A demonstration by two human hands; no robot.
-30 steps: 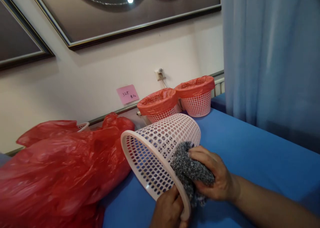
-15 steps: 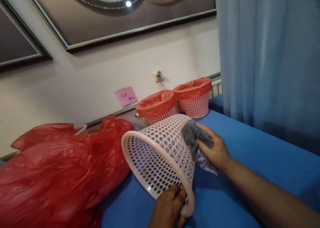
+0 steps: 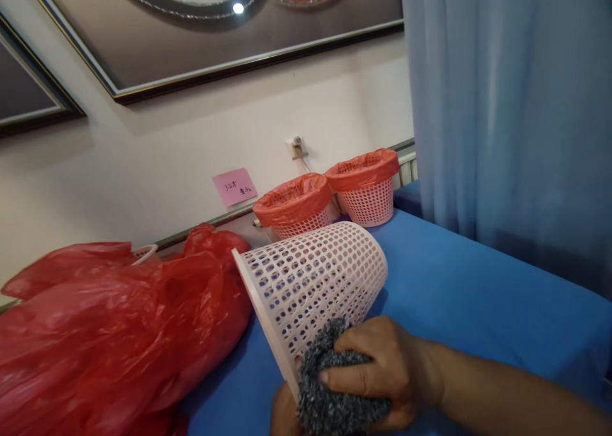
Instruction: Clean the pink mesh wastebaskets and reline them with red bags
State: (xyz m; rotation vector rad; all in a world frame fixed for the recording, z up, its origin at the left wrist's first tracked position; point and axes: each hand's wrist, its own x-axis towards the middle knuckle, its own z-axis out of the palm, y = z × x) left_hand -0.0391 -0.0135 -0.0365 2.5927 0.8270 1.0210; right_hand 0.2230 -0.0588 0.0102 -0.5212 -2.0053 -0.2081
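A pale pink perforated plastic wastebasket (image 3: pixel 325 270) lies tilted on its side above the blue surface, its mouth facing left. My left hand (image 3: pixel 285 414) grips its rim at the bottom of the view, the fingers mostly hidden behind rim and cloth. With bent fingers, my right hand (image 3: pixel 377 369) holds a fuzzy grey cloth (image 3: pixel 335 385) against the basket's side, close to the rim.
Two similar baskets with red liners, a nearer one (image 3: pixel 292 200) and a farther one (image 3: pixel 366 181), stand by the wall. Red plastic bags (image 3: pixel 119 321) heap at left. A blue-covered bed (image 3: pixel 459 283) lies underneath; a blue curtain (image 3: pixel 502 104) hangs right. A pink note (image 3: pixel 234 187) is on the wall.
My right hand and the cloth have moved down and left, from near the basket's base to near its rim. The basket has turned, so its side now faces me more and its inside is hidden.
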